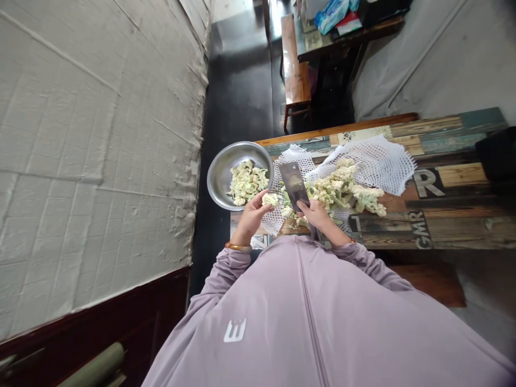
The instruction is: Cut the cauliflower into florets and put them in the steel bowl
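My left hand (pixel 253 216) is closed on a small cauliflower floret (pixel 270 200), close to the near right rim of a steel bowl (pixel 217 180). Cut cauliflower pieces (pixel 248 181) lie heaped inside that bowl. In my right hand (pixel 315 214) is a cleaver (pixel 293 183), its broad dark blade pointing away from me and apart from the floret. A pile of larger cauliflower pieces (pixel 336 188) rests on the table to the right of the blade, partly hidden by it. White foam netting (pixel 373 158) is spread beneath and behind the pile.
The patchwork wooden table (pixel 455 177) extends to the right, with a dark object (pixel 497 158) at its far end. A white wall (pixel 100 134) stands at the left. Beyond the table are a wooden bench (pixel 296 70) and another table (pixel 318 48) with a blue package (pixel 332 15).
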`<state>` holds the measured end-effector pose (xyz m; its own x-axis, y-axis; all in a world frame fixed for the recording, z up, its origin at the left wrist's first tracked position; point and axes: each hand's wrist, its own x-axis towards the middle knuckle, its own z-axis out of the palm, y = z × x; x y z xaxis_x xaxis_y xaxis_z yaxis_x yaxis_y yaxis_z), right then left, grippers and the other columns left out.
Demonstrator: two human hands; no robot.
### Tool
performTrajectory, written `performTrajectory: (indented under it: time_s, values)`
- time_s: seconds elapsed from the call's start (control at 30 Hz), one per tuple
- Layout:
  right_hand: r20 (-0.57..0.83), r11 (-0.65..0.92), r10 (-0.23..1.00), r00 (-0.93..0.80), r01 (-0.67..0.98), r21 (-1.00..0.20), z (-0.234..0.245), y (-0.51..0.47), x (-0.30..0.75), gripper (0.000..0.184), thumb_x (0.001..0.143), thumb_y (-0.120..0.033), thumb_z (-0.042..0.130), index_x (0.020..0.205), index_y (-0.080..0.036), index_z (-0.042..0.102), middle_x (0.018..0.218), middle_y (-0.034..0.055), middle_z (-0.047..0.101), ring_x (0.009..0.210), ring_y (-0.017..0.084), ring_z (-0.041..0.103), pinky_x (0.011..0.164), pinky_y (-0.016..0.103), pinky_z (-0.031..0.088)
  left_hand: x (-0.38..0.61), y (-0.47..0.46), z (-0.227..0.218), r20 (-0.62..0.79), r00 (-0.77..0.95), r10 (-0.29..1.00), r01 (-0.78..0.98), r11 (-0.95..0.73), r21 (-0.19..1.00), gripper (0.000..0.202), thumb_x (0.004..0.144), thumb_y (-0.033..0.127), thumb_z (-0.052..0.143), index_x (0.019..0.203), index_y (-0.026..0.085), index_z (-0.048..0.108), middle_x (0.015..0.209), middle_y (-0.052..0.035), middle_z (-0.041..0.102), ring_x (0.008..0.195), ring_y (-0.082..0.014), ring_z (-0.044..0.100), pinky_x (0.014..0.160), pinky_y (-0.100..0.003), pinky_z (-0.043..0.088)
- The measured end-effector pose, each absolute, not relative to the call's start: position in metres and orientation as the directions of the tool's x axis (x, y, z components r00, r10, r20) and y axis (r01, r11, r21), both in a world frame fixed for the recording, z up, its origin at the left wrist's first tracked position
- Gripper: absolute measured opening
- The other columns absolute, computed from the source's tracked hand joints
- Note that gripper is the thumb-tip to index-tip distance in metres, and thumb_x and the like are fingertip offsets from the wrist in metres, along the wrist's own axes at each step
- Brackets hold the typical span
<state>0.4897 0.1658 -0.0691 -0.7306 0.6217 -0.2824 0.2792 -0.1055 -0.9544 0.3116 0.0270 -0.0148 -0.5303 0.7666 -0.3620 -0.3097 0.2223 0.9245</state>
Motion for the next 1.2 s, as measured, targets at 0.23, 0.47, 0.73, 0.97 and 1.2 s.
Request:
performTrajectory:
  time_s: [0.23, 0.47, 0.73, 0.97, 1.2]
  values:
    - [-0.138, 0.07, 0.695, -0.706, 0.258, -0.964, -0.026, 0.166, 0.499, 0.04, 0.089, -0.061, 0.055, 0.07, -0.025, 0.052, 0.065, 0.0054, 0.061, 0.062, 0.023, 0.065, 0.058, 0.035, 0.05, 0.315, 0.035, -0.012, -0.406, -0.496, 0.768, -0.458, 0.166, 0.873, 0.058, 0.073, 0.034, 0.081, 0.127, 0.02, 0.065, 0.111, -0.0055, 0.068, 0.089, -0.014, 0.064, 0.085, -0.031, 0.053]
    - [-0.014, 0.26, 0.654, -0.756, 0.243, -0.935, -0.004, 0.159, 0.495, 0.039, 0.092, -0.055, 0.048, 0.067, -0.025, 0.046, 0.06, 0.0038, 0.057, 0.062, 0.021, 0.058, 0.062, 0.034, 0.045, 0.317, 0.038, -0.011, -0.397, -0.525, 0.752, -0.381, 0.21, 0.901, 0.049, 0.076, 0.04, 0.076, 0.121, 0.021, 0.064, 0.103, -0.0033, 0.067, 0.08, -0.0109, 0.06, 0.067, -0.022, 0.046]
    - [0.037, 0.322, 0.588, -0.808, 0.192, -0.927, -0.002, 0.156, 0.49, 0.033, 0.095, -0.048, 0.046, 0.073, -0.025, 0.053, 0.067, 0.005, 0.06, 0.071, 0.023, 0.06, 0.072, 0.036, 0.049, 0.316, 0.037, -0.007, -0.323, -0.499, 0.804, -0.19, 0.262, 0.946, 0.05, 0.081, 0.039, 0.073, 0.126, 0.019, 0.067, 0.104, -0.0057, 0.071, 0.074, -0.0114, 0.056, 0.063, -0.024, 0.042]
    - [0.046, 0.322, 0.584, -0.81, 0.18, -0.929, -0.002, 0.153, 0.49, 0.023, 0.095, -0.04, 0.046, 0.082, -0.024, 0.058, 0.075, 0.0057, 0.063, 0.076, 0.023, 0.062, 0.074, 0.035, 0.049, 0.318, 0.037, -0.001, -0.303, -0.506, 0.808, -0.147, 0.265, 0.953, 0.052, 0.081, 0.04, 0.074, 0.128, 0.018, 0.068, 0.107, -0.0068, 0.073, 0.08, -0.0142, 0.06, 0.064, -0.024, 0.045]
    - [0.037, 0.317, 0.561, -0.827, 0.173, -0.933, -0.006, 0.151, 0.491, 0.02, 0.095, -0.036, 0.047, 0.086, -0.023, 0.06, 0.081, 0.0059, 0.066, 0.078, 0.023, 0.062, 0.076, 0.035, 0.05, 0.317, 0.037, -0.006, -0.319, -0.501, 0.804, -0.193, 0.256, 0.947, 0.05, 0.077, 0.038, 0.078, 0.123, 0.02, 0.071, 0.117, -0.0069, 0.072, 0.091, -0.0175, 0.064, 0.075, -0.028, 0.052]
